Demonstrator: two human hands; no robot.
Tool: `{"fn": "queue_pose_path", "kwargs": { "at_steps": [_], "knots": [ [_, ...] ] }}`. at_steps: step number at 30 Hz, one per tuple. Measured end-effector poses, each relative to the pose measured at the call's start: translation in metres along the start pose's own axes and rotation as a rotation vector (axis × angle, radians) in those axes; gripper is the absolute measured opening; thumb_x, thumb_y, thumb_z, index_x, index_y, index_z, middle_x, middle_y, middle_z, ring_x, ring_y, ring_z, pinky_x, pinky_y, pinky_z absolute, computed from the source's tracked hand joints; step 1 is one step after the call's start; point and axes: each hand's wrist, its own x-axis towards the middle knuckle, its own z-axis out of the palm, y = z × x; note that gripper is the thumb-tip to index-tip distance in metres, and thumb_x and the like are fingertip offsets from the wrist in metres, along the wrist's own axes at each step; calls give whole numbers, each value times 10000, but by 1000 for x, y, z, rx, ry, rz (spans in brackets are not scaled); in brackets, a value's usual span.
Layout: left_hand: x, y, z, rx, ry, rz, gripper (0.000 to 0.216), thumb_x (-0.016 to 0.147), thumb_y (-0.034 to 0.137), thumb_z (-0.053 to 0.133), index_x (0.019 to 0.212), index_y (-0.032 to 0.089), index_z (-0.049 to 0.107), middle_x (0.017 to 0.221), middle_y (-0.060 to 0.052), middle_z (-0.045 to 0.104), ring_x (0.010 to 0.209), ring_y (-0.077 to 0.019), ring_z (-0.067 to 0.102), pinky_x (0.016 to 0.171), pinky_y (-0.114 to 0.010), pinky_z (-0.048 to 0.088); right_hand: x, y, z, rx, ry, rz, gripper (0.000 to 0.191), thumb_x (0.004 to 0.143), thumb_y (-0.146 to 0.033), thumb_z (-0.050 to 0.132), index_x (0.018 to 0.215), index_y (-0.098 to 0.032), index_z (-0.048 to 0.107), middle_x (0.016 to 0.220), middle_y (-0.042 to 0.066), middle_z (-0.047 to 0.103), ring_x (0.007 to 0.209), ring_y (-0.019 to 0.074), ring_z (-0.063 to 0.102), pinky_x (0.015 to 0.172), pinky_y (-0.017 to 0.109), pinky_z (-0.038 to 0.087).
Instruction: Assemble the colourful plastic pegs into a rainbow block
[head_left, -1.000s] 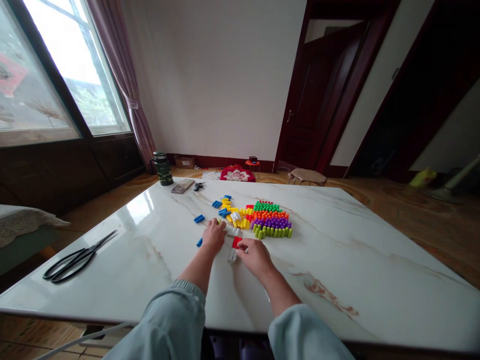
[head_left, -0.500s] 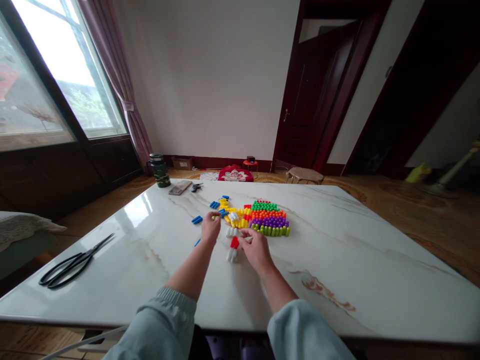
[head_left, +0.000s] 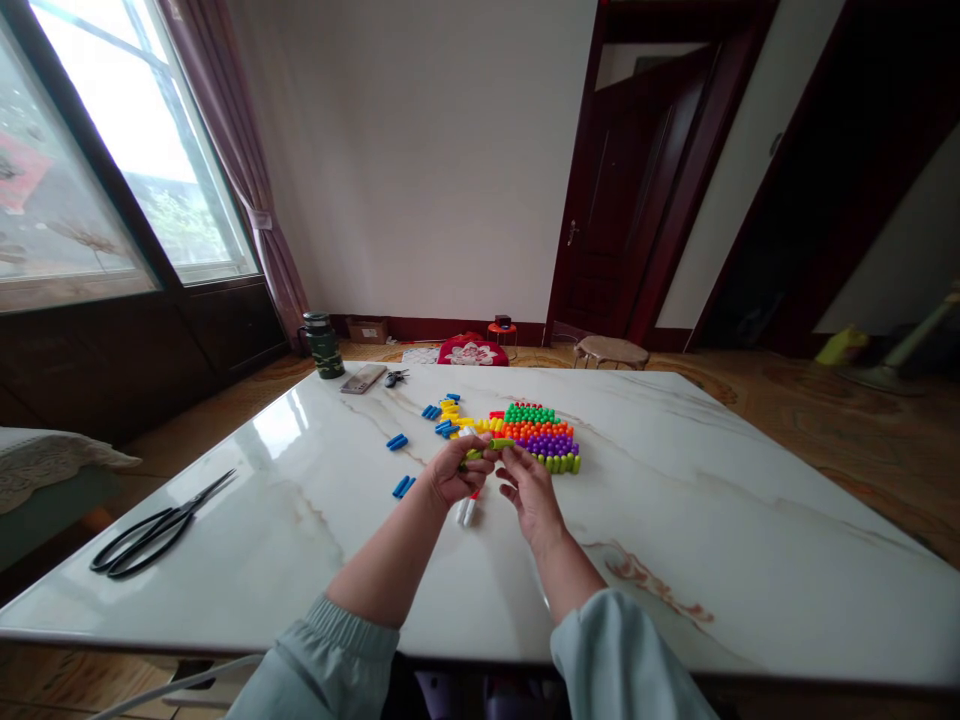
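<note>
Over the middle of the table, my left hand is closed on a small yellow-green plastic tube, pinched between thumb and fingers. More yellow-green shows inside its curled fingers. My right hand meets it from the right, thumb and forefinger closed at the tube's right end. Behind the hands stand packed rows of small capsule-like pieces: green, orange, purple and yellow-green. Yellow pieces adjoin them at left. White pieces with a bit of red lie below my hands, partly hidden.
Blue pieces lie in small groups left of my hands. Long-handled black scissors rest at the table's left. A camouflage flask, a phone and keys sit at the far left edge. A stool stands beyond the table.
My hands have come together over the white and red pieces; the left moved right, the right moved slightly up. The yellow-green tube now shows plainly between them. The blue pair at left is uncovered.
</note>
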Motion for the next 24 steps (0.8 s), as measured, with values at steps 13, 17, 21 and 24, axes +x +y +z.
{"fn": "queue_pose_path", "kwargs": {
  "at_steps": [13,17,21,24],
  "knots": [
    [8,-17,-3,138,283,72,78,801,88,568,827,145,521,606,30,484,351,-4,324,319,-83,128,19,-4,-25,-258,253,-363,330,650,-425,705,849,-177,614,786,35,663,641,155,594,542,252,444],
    [11,-14,-14,171,470,176,180,766,80,617,912,154,543,618,27,523,376,-23,400,337,-98,179,31,-4,-56,-770,443,-427,139,729,-278,599,830,-191,637,825,52,697,699,184,621,658,293,466],
    [12,-12,-18,185,551,224,213,746,55,628,923,151,557,646,11,567,398,-32,439,357,-116,234,35,7,-71,-1183,416,-249,134,773,-198,575,862,-203,675,909,58,722,842,212,653,724,291,458],
    [12,-13,-18,196,566,230,201,746,46,618,912,147,568,646,5,582,399,-41,447,359,-130,248,36,13,-74,-1264,401,-206,150,789,-180,577,890,-201,686,946,59,723,887,203,656,756,272,457]
  ]
}}
